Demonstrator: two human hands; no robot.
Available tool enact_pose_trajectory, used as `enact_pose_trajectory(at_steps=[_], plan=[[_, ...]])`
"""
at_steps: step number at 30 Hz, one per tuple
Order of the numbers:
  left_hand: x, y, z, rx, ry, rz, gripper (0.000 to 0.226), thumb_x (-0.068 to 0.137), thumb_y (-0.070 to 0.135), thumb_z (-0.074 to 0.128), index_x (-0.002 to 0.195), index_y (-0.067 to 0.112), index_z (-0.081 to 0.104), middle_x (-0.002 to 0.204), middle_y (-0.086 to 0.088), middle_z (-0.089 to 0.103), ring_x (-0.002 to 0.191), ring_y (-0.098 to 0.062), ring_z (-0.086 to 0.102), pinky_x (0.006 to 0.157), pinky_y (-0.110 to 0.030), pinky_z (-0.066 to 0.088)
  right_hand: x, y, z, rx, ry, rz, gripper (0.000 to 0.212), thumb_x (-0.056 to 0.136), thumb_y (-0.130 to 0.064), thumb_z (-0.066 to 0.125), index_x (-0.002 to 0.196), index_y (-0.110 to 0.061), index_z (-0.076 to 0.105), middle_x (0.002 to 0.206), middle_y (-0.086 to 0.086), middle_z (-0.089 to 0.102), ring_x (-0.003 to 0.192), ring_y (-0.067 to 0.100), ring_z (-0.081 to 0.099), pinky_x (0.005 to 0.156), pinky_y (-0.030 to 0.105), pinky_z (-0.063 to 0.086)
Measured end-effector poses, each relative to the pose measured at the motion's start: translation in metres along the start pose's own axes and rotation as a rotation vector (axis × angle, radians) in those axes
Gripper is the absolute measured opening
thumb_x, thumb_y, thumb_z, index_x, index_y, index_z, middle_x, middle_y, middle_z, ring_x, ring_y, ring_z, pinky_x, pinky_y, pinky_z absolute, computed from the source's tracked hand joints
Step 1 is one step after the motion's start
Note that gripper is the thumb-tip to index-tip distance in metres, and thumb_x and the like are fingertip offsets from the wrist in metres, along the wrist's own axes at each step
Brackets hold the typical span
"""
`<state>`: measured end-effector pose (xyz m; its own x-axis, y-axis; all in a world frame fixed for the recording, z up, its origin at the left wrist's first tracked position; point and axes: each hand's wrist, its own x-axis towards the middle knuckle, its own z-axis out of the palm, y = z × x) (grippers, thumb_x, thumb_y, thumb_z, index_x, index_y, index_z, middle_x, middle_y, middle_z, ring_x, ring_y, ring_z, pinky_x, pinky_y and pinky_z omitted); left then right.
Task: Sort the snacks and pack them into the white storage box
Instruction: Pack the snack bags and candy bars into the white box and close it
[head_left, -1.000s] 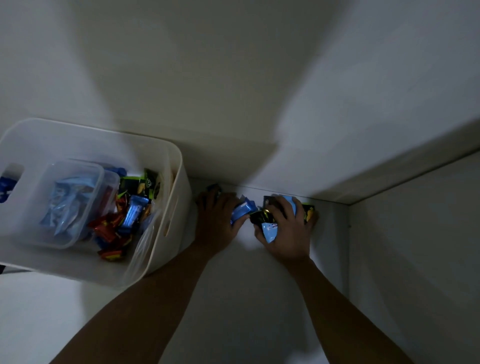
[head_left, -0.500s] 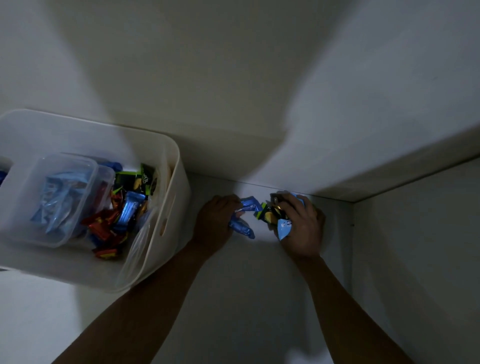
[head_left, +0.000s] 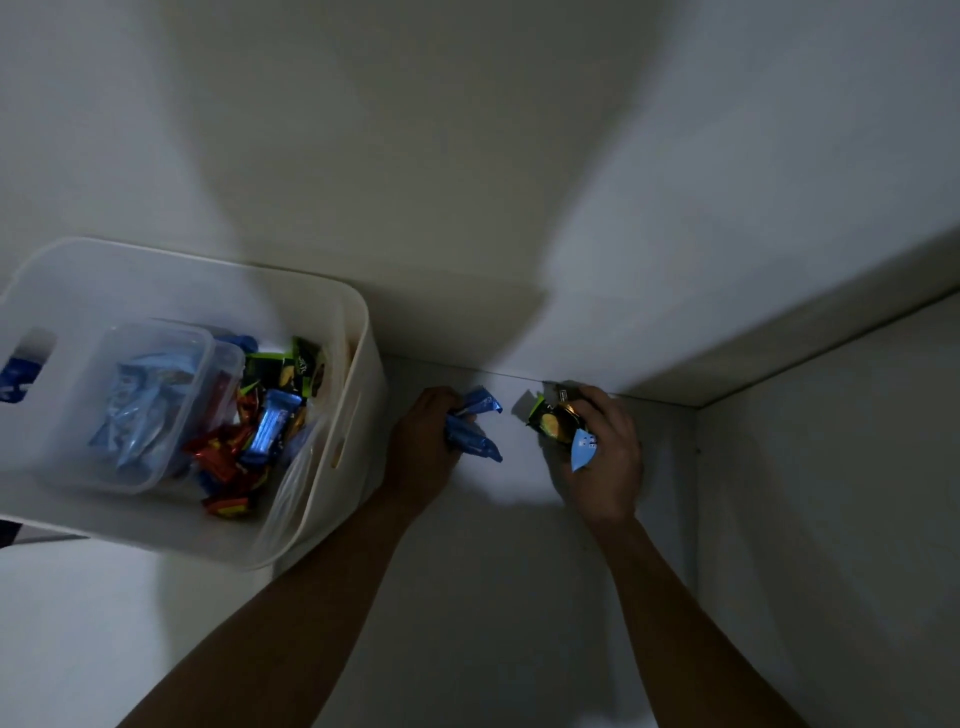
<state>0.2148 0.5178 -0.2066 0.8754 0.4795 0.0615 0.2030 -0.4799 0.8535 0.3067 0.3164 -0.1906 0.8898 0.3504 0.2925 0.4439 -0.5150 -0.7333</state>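
The white storage box (head_left: 358, 374) stands at the left on a white shelf, holding a pile of red, blue and green snack packets (head_left: 260, 426). Just right of the box, my left hand (head_left: 423, 447) is closed around two blue snack packets (head_left: 475, 431). Further right, near the back corner, my right hand (head_left: 605, 457) grips a green-and-black snack packet (head_left: 553, 423) together with a light blue packet (head_left: 582, 449). Both hands are just above the shelf surface.
Inside the box a clear plastic tub (head_left: 140, 405) holds pale blue packets. A white back wall (head_left: 493, 208) and a side wall (head_left: 831, 493) close the shelf at the right. The box has a handle slot (head_left: 345, 431) facing my left hand.
Both hands have gathered the packets off the shelf and drawn apart, the left with blue packets, the right with green and light blue ones. The view shifted slightly.
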Motion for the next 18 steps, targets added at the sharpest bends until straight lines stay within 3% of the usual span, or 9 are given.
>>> enact_pose_trajectory(at_steps=[2,4,7,9,12,15,18], plan=[[-0.004,0.005,0.000,-0.060,-0.024,-0.100,0.024,0.075,0.017,0.068,0.096,0.023,0.059,0.093,-0.008,0.061,0.080,-0.024,0.062,0.069,-0.040,0.053,-0.004,-0.002,-0.002,0.012,0.009,0.018,0.039,0.079,-0.028,0.073,0.113,-0.009,0.071,0.127,-0.004,0.062,0.116,0.024,0.059,0.099,0.034,0.049],[-0.008,0.010,0.000,-0.018,-0.054,-0.208,0.024,0.073,0.006,0.070,0.094,0.014,0.061,0.093,-0.010,0.061,0.081,-0.022,0.058,0.070,-0.036,0.049,-0.008,-0.005,-0.003,0.025,0.015,0.057,0.040,0.074,-0.021,0.081,0.113,-0.011,0.071,0.126,-0.012,0.058,0.116,0.021,0.059,0.099,0.032,0.049],[-0.014,0.030,-0.002,-0.157,-0.048,-0.290,0.016,0.069,0.005,0.065,0.080,0.011,0.055,0.075,-0.015,0.055,0.065,-0.022,0.055,0.055,-0.028,0.044,-0.010,-0.020,-0.011,0.085,0.022,0.098,0.041,0.076,-0.029,0.072,0.113,-0.013,0.071,0.126,-0.013,0.056,0.117,0.020,0.059,0.100,0.031,0.047],[-0.015,0.044,-0.004,-0.184,-0.003,-0.310,0.020,0.072,-0.007,0.061,0.075,0.011,0.052,0.069,-0.010,0.050,0.057,-0.019,0.051,0.048,-0.025,0.043,-0.010,-0.033,-0.017,0.144,0.022,0.120,0.041,0.075,-0.035,0.062,0.113,-0.019,0.069,0.124,-0.013,0.057,0.116,0.015,0.058,0.100,0.026,0.044],[-0.015,0.077,-0.008,-0.257,0.028,-0.323,0.027,0.077,-0.024,0.057,0.082,0.003,0.055,0.074,-0.010,0.054,0.061,-0.023,0.057,0.047,-0.020,0.049,-0.006,-0.048,-0.026,0.211,0.020,0.177,0.037,0.075,-0.019,0.064,0.112,-0.027,0.067,0.125,-0.011,0.060,0.120,0.011,0.057,0.103,0.026,0.044],[-0.009,0.112,-0.022,-0.241,0.050,-0.297,0.024,0.079,-0.017,0.059,0.086,0.005,0.059,0.080,-0.008,0.060,0.069,-0.022,0.063,0.052,-0.027,0.057,0.006,-0.064,-0.042,0.246,0.037,0.188,0.056,0.074,0.008,0.073,0.112,-0.032,0.064,0.126,-0.007,0.061,0.121,0.007,0.057,0.105,0.024,0.044],[-0.003,0.137,-0.049,-0.154,0.052,-0.218,0.023,0.075,0.003,0.064,0.085,0.023,0.060,0.085,-0.006,0.064,0.077,-0.026,0.067,0.064,-0.044,0.061,0.028,-0.093,-0.058,0.275,0.062,0.115,0.048,0.074,0.007,0.074,0.115,-0.014,0.066,0.126,0.003,0.063,0.121,0.016,0.058,0.106,0.030,0.045]])
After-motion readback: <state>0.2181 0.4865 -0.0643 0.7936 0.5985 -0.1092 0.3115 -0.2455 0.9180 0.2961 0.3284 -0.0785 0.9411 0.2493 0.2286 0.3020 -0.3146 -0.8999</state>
